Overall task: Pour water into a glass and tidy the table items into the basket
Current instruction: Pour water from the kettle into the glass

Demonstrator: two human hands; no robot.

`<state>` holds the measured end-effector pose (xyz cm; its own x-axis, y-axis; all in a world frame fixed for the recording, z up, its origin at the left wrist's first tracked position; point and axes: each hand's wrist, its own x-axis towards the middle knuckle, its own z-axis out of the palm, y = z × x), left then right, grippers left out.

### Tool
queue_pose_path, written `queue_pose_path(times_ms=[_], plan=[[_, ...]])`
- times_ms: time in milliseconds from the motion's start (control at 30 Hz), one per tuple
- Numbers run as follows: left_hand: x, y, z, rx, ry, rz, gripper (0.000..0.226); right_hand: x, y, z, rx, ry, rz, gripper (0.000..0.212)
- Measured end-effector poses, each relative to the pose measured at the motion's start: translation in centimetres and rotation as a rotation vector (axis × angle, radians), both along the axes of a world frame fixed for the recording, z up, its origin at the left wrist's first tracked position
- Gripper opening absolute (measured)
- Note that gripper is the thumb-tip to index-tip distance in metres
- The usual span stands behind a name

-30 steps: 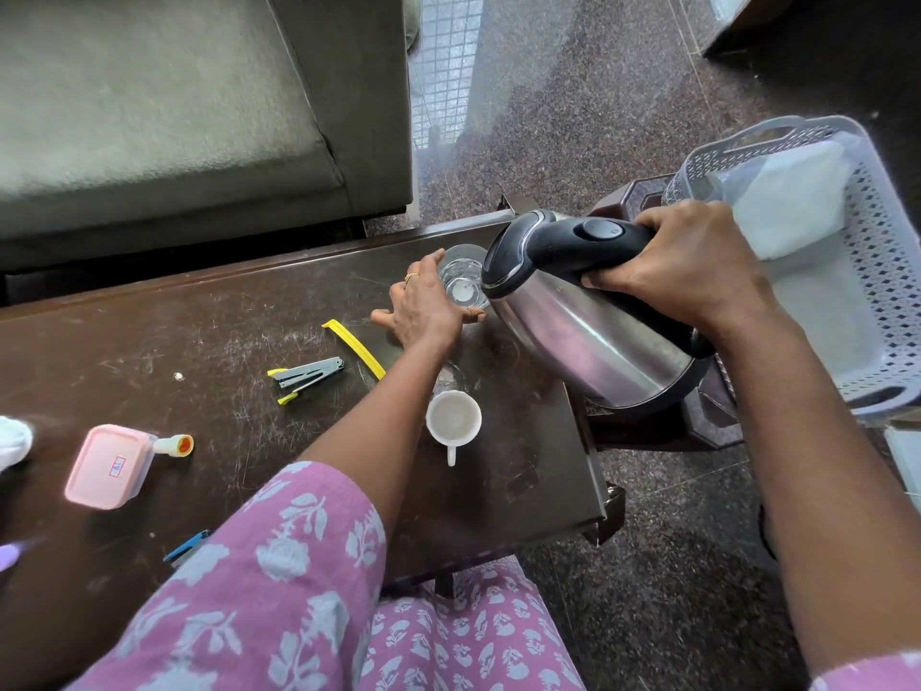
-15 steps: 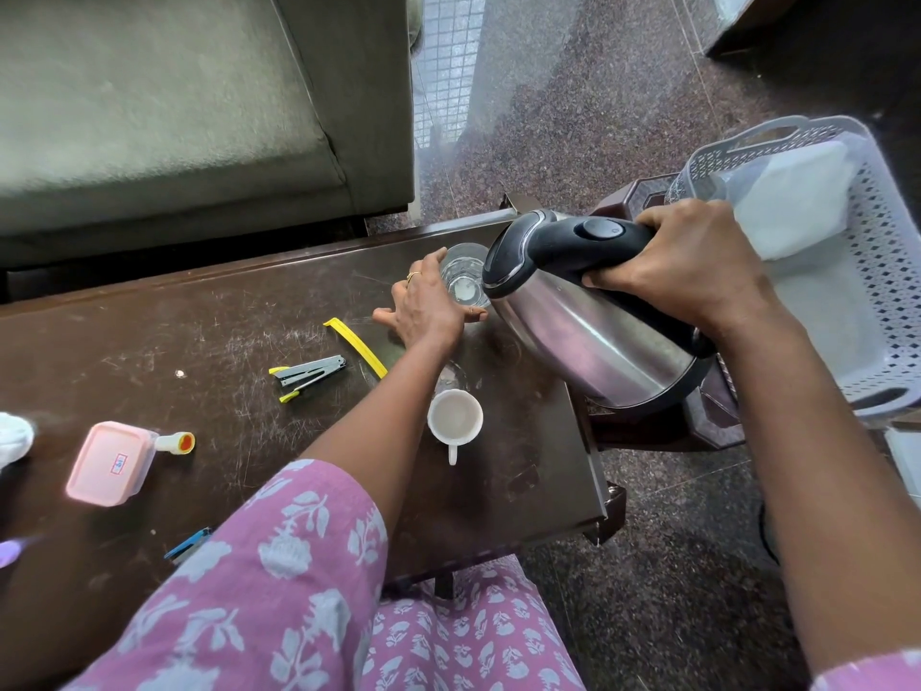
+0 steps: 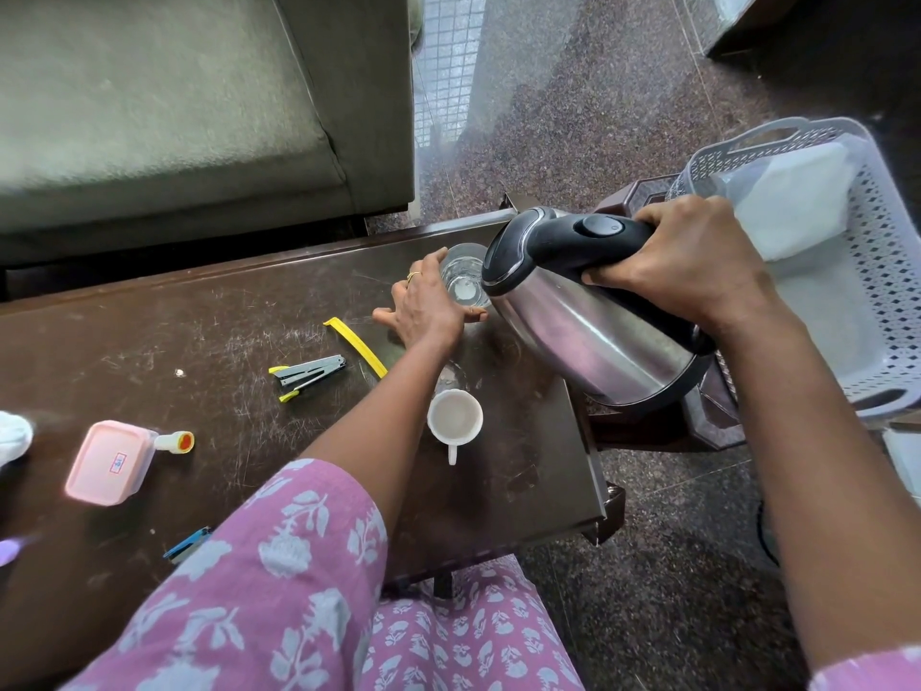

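A steel kettle (image 3: 588, 336) with a black lid and handle is tilted, spout down, over a clear glass (image 3: 463, 279) near the far right corner of the dark table (image 3: 199, 331). My right hand (image 3: 692, 261) grips the kettle's handle. My left hand (image 3: 426, 306) holds the glass from its left side, fingers curved round it. A grey perforated basket (image 3: 892, 291) stands on a stool to the right with a white packet (image 3: 792, 202) inside. On the table lie a white cup (image 3: 454, 418), a yellow strip (image 3: 356, 344), a grey stapler (image 3: 309, 374) and a pink box (image 3: 109, 463).
A small white bottle with an orange cap (image 3: 174, 441) lies beside the pink box. A blue item (image 3: 187, 545) sits at the near edge, partly under my sleeve. White cloth (image 3: 12, 436) shows at the left edge. A green sofa (image 3: 174, 117) stands beyond the table.
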<state>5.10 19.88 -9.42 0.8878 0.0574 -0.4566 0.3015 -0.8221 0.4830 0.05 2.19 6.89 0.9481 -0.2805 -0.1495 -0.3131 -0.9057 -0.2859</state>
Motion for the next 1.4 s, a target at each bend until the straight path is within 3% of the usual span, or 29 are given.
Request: queue_pose_path(times_ms=[367, 1400], plan=[[-0.02, -0.01, 0.11, 0.002, 0.003, 0.009, 0.091, -0.12, 0.23, 0.05, 0.002, -0.011, 0.018, 0.033], [-0.12, 0.10, 0.31, -0.005, -0.006, -0.001, 0.086, -0.22, 0.32, -0.07, -0.004, -0.050, 0.052, 0.041]])
